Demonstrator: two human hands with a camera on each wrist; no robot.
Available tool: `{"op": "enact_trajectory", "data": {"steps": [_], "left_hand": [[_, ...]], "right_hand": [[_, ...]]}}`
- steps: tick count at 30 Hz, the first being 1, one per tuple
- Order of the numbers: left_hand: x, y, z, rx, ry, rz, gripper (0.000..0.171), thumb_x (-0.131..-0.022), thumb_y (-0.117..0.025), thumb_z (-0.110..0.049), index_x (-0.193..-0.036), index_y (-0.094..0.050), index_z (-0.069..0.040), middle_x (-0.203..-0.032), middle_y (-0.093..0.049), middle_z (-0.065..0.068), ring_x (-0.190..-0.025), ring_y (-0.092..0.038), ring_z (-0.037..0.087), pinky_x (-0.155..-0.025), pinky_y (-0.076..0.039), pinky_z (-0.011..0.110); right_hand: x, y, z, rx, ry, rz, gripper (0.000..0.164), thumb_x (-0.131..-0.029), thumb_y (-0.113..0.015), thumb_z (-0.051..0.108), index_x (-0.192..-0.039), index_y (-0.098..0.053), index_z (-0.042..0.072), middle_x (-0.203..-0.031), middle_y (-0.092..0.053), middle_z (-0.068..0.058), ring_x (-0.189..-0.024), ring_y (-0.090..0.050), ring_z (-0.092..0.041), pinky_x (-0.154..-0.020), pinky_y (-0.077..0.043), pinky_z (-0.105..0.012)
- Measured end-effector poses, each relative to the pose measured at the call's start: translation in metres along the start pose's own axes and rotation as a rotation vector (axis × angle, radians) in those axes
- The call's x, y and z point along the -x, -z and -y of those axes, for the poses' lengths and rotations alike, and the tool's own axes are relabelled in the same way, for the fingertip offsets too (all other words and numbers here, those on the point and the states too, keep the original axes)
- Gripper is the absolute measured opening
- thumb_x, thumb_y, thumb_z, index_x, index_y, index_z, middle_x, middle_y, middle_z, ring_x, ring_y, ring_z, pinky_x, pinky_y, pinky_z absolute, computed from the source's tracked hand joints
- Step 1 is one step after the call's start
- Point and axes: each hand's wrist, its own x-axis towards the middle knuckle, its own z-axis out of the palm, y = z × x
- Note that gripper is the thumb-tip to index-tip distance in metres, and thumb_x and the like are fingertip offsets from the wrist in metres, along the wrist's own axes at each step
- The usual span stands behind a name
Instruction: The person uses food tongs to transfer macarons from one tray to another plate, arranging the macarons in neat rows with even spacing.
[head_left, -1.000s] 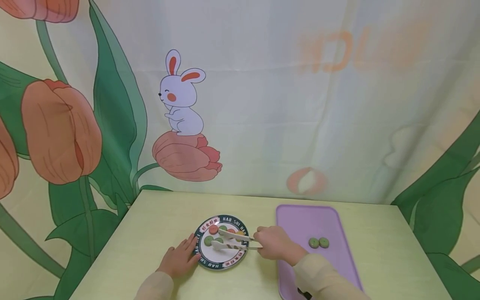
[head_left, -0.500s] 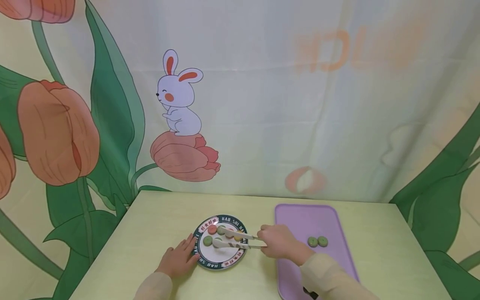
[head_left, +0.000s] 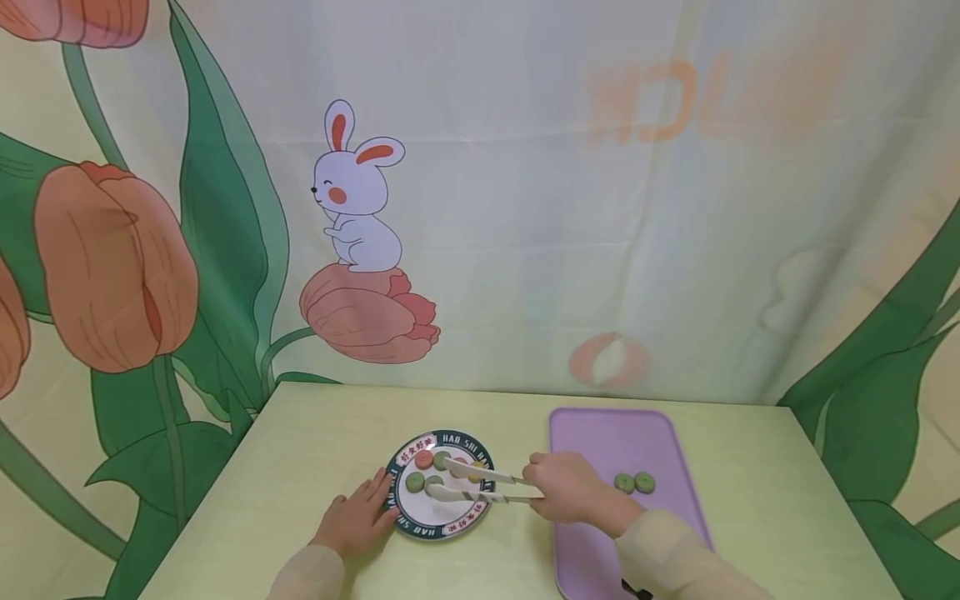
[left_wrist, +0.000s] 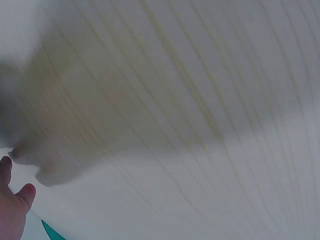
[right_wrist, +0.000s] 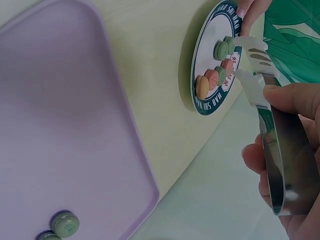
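My right hand (head_left: pixel 566 487) grips a pair of metal tongs (right_wrist: pixel 290 150) with white tips, thumb on top and fingers curled underneath. The tongs' spread tips reach over a round plate (head_left: pixel 442 512) with a dark lettered rim. Small macarons lie on it: a pink macaron (head_left: pixel 424 459), a green macaron (head_left: pixel 415 482), a yellow macaron (right_wrist: pixel 202 87) and several others, partly covered by the tongs. Nothing shows pinched between the tips. My left hand (head_left: pixel 352 518) lies with its fingers extended against the plate's left rim; the left wrist view shows only part of its fingers (left_wrist: pixel 25 194).
A purple tray (head_left: pixel 600 442) lies right of the plate, partly under my right forearm. On it sit two green macarons (head_left: pixel 644 482), side by side. Behind the pale table (head_left: pixel 315 417) hangs a printed curtain (head_left: pixel 525 250). A small black object (head_left: pixel 635 590) shows beneath my right sleeve.
My right hand has drawn slightly right with the tongs, whose tips remain spread over the plate. My left hand and the macarons stay where they were; the view shifts a little.
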Motion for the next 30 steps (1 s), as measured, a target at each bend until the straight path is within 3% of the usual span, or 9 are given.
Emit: {"op": "enact_trajectory", "data": {"steps": [11,21,30], "left_hand": [[0.000,0.000,-0.001,-0.005,0.001,-0.002,0.065,-0.088,-0.035,-0.053,-0.138,-0.030,-0.013,-0.146,-0.026,0.005,-0.128,-0.034,0.031,-0.096,-0.030,0.060],[0.001,0.000,0.001,-0.005,-0.027,-0.028,0.064,-0.089,-0.036,-0.052,-0.138,-0.031,-0.011,-0.145,-0.028,0.006,-0.127,-0.036,0.030,-0.095,-0.031,0.059],[0.000,-0.003,0.002,0.002,-0.032,-0.035,0.064,-0.088,-0.035,-0.052,-0.138,-0.031,-0.012,-0.145,-0.027,0.006,-0.127,-0.036,0.030,-0.095,-0.031,0.060]], "right_hand": [[0.009,0.004,-0.004,0.007,0.023,-0.017,0.010,-0.066,-0.066,0.020,-0.069,-0.057,0.016,-0.061,-0.043,0.009,-0.047,-0.034,-0.005,-0.039,-0.028,-0.020],[0.021,0.008,-0.009,-0.014,0.037,-0.021,0.015,-0.067,-0.068,0.025,-0.075,-0.061,0.014,-0.065,-0.047,0.009,-0.049,-0.035,-0.003,-0.041,-0.031,-0.019],[0.031,0.007,-0.016,-0.023,0.037,-0.069,0.014,-0.065,-0.067,0.024,-0.072,-0.058,0.015,-0.065,-0.047,0.010,-0.049,-0.036,-0.004,-0.039,-0.029,-0.019]]}}
